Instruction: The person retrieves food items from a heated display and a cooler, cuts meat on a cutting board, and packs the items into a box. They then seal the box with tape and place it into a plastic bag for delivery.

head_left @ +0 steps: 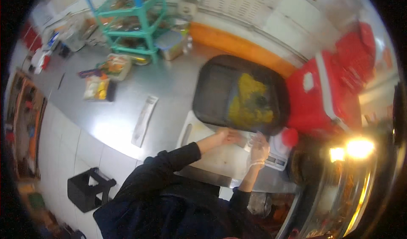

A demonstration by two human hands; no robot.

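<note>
My left hand point(229, 136), bare, is over the back part of a white cutting board point(219, 158). Just to its right, my right hand point(260, 146) wears a clear plastic glove. Between the two hands shows a small pale thing point(247, 143), too blurred to name; which hand holds it, I cannot tell. Behind both hands stands a large dark tray point(211, 89) with a yellow food mass point(251, 96) in its right part. A white digital scale point(276, 160) lies right of my right hand, with a red-lidded container point(288, 138) near it.
A red insulated bag point(318, 92) stands at the right, near bright lamps. On the steel table point(171, 89) lie a long pale packet point(144, 121) and food packages point(96, 88). A green and blue plastic rack point(132, 34) stands at the back left. A black stool point(86, 188) is on the tiled floor.
</note>
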